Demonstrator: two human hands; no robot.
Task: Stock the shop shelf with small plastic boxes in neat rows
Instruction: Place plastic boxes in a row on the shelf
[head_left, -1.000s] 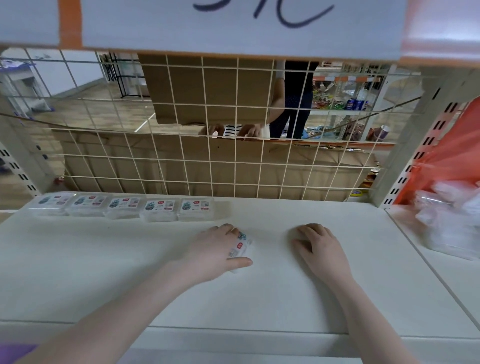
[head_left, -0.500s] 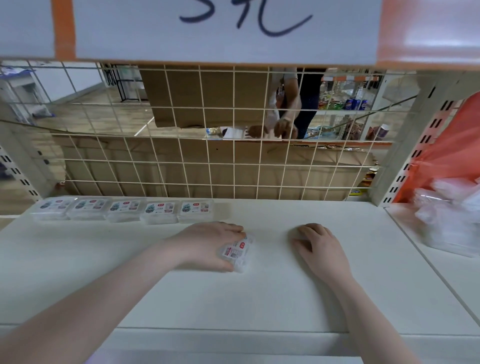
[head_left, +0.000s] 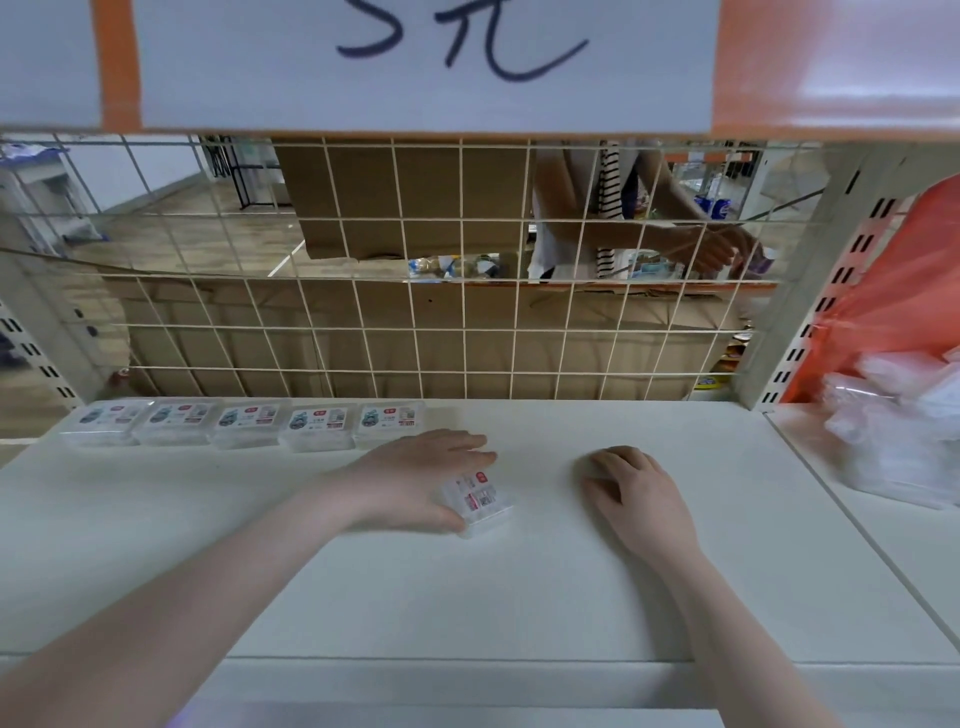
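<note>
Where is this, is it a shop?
Most likely a shop. A handwritten price sign hangs above the white shelf, a row of small plastic boxes lines its back, and goods show behind the wire grid.

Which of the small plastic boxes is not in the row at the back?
The box held by the left hand, mid-shelf; the other five line the wire grid.
</note>
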